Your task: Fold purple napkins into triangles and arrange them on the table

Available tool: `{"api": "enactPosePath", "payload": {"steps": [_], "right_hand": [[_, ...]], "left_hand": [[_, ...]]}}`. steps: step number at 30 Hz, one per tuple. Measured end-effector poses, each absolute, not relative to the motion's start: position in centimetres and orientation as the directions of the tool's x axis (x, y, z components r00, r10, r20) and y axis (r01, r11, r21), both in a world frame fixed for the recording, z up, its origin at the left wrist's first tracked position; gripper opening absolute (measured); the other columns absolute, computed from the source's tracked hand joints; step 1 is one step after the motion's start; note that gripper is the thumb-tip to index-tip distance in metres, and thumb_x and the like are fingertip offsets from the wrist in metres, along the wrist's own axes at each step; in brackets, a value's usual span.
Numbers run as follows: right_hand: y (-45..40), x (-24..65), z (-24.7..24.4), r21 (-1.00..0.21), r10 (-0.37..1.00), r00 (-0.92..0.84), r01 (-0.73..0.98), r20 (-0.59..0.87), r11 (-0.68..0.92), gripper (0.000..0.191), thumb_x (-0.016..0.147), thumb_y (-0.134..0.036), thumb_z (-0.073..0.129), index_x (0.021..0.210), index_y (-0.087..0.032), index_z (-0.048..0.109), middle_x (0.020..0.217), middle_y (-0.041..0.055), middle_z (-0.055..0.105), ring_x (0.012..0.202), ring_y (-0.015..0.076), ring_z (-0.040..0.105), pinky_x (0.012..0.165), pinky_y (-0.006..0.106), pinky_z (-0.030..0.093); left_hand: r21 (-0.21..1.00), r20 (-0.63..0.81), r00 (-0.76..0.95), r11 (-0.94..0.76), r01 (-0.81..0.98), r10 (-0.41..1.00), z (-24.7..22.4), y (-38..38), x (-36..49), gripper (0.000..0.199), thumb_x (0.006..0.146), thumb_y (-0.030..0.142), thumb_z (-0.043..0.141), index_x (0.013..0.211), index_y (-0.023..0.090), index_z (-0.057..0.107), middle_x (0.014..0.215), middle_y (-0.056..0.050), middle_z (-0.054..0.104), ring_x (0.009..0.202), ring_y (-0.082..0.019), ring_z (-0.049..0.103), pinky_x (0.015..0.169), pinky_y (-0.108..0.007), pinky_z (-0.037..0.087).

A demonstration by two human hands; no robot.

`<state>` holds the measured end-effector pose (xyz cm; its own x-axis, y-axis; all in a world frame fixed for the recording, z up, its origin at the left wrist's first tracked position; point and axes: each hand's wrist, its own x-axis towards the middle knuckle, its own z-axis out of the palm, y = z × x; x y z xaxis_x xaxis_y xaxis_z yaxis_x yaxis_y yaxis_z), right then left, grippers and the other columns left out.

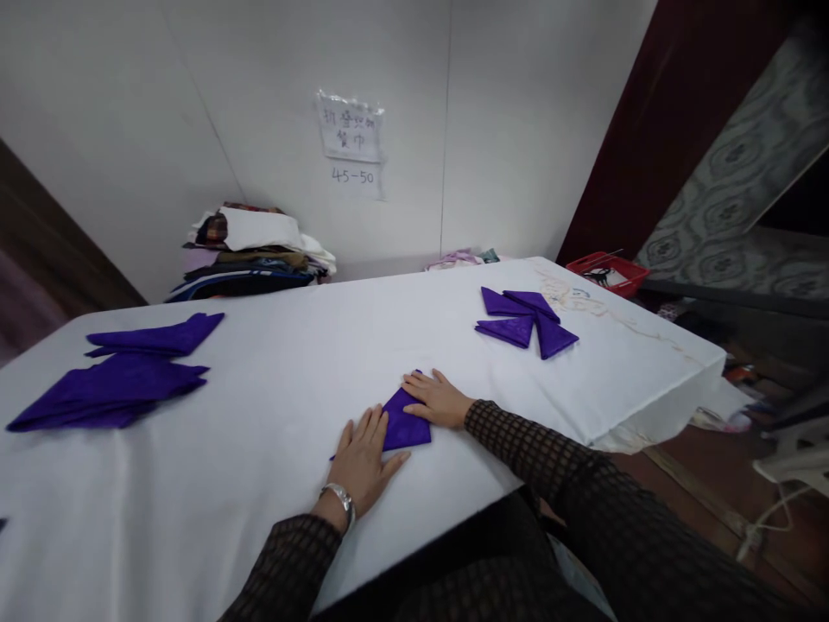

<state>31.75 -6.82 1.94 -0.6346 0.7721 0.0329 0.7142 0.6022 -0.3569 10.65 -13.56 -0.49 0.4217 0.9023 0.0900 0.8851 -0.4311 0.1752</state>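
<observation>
I see both of my hands flat on the white tablecloth (272,389), pressing down a small folded purple napkin (405,423) that lies near the table's front edge, right in front of me. My left hand (363,462) lies palm down with its fingers spread open, not gripping; its fingertips (379,416) overlap the napkin's left edge, and the rest of the cloth sticks out to the right of them. My right hand (439,399) is also open and flat, fingers stretched leftward across the napkin's upper point, so the napkin sits under those fingers and just below the palm. The two hands are close together, with the purple triangle showing between them. A silver watch (341,498) sits on my left wrist. Further right on the table lies a set of folded purple napkins (524,324) arranged in a fan, well apart from my hands. Far to the left are unfolded purple cloths (123,376). At the back, against the wall, is a stack of mixed fabrics (252,250), under a paper sign (350,142).
</observation>
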Motion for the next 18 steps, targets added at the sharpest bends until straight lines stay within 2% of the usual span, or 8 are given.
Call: {"api": "enactPosePath", "payload": {"steps": [6, 9, 12, 14, 18], "right_hand": [[-4.5, 32.9, 1.8, -0.337, 0.804, -0.594, 0.753, 0.019, 0.565, 0.062, 0.092, -0.056, 0.029, 0.141, -0.018, 0.031, 0.148, 0.0121, 0.027, 0.136, 0.0259, 0.021, 0.108, 0.054, 0.009], [-4.3, 32.9, 1.6, -0.334, 0.808, -0.589, 0.757, 0.025, 0.562, 0.063, 0.092, -0.056, 0.029, 0.141, -0.018, 0.030, 0.148, 0.0121, 0.028, 0.136, 0.0257, 0.020, 0.107, 0.054, 0.009], [-4.4, 32.9, 1.4, -0.326, 0.811, -0.584, 0.761, 0.030, 0.560, 0.062, 0.092, -0.055, 0.031, 0.141, -0.018, 0.030, 0.148, 0.0122, 0.028, 0.137, 0.0250, 0.020, 0.108, 0.054, 0.009], [-4.4, 32.9, 1.5, -0.327, 0.814, -0.580, 0.764, 0.026, 0.556, 0.061, 0.092, -0.054, 0.031, 0.141, -0.018, 0.030, 0.148, 0.0119, 0.027, 0.137, 0.0247, 0.019, 0.108, 0.054, 0.008], [-4.5, 32.9, 1.6, -0.344, 0.810, -0.587, 0.758, 0.012, 0.555, 0.060, 0.092, -0.054, 0.031, 0.141, -0.020, 0.030, 0.148, 0.0120, 0.026, 0.137, 0.0248, 0.019, 0.108, 0.054, 0.008]], "left_hand": [[0.184, 0.066, 0.408, -0.413, 0.892, 0.910, -0.3, -13.6, 10.8, 0.070, 0.083, 0.056, 0.039, 0.137, 0.011, 0.038, 0.145, -0.015, 0.032, 0.135, -0.029, 0.026, 0.109, -0.052, 0.017], [0.210, 0.060, 0.362, -0.366, 0.907, 0.930, 0.7, -13.3, 11.1, 0.062, 0.086, 0.053, 0.038, 0.131, 0.012, 0.045, 0.141, -0.014, 0.040, 0.132, -0.028, 0.033, 0.106, -0.049, 0.024], [0.240, 0.094, 0.335, -0.348, 0.906, 0.938, 2.1, -12.2, 11.7, 0.045, 0.089, 0.046, 0.037, 0.112, 0.016, 0.061, 0.124, -0.012, 0.058, 0.117, -0.026, 0.049, 0.098, -0.042, 0.036], [0.251, 0.109, 0.338, -0.355, 0.901, 0.935, 2.7, -11.1, 12.2, 0.036, 0.088, 0.040, 0.040, 0.098, 0.016, 0.065, 0.108, -0.012, 0.065, 0.103, -0.026, 0.057, 0.091, -0.038, 0.041], [0.337, 0.035, 0.226, -0.224, 0.914, 0.974, 3.0, -8.6, 12.9, 0.029, 0.082, 0.031, 0.050, 0.104, 0.014, 0.060, 0.099, -0.013, 0.065, 0.092, -0.024, 0.061, 0.080, -0.034, 0.044]]}}
